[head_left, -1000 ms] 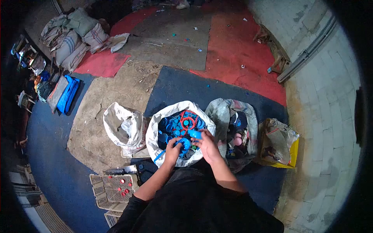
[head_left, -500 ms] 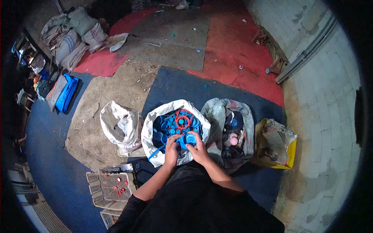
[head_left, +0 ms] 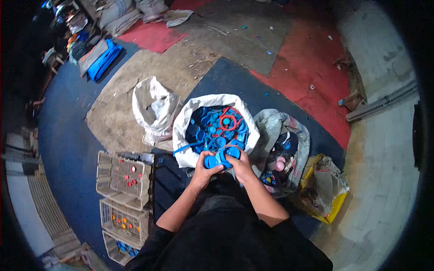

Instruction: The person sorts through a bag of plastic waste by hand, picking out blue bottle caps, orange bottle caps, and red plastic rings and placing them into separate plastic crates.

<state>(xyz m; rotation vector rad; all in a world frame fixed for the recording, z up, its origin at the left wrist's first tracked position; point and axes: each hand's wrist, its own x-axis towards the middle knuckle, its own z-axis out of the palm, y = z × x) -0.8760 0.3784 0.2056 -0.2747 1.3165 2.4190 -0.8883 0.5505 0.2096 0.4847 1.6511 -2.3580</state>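
Observation:
Close to my body, over the near rim of a white woven sack (head_left: pixel 183 133), both hands are closed on blue plastic caps. My left hand (head_left: pixel 202 175) grips a blue cap (head_left: pixel 210 161) at its side, thumb laid toward the middle. Round another blue cap (head_left: pixel 233 152) are the fingers of my right hand (head_left: pixel 243 168), its thumb across the top. The two caps are side by side and touching in this view. Many loose blue caps (head_left: pixel 208 121) fill the sack, with a red ring (head_left: pixel 227 122) on top and a blue strip (head_left: pixel 187 147) hanging over its left rim.
Left of it stands another white sack (head_left: pixel 144 115); to the right, a grey sack (head_left: pixel 266 131) with mixed items and a yellow bag (head_left: pixel 332 212). Plastic crates with red (head_left: pixel 104 174), orange (head_left: pixel 105 217) and blue caps (head_left: pixel 110 248) line the lower left. A wall (head_left: pixel 384 171) bounds the right.
The view has turned down and to the left, bringing more crates in. My hands have drawn back from over the sack toward my body, with the blue caps in them.

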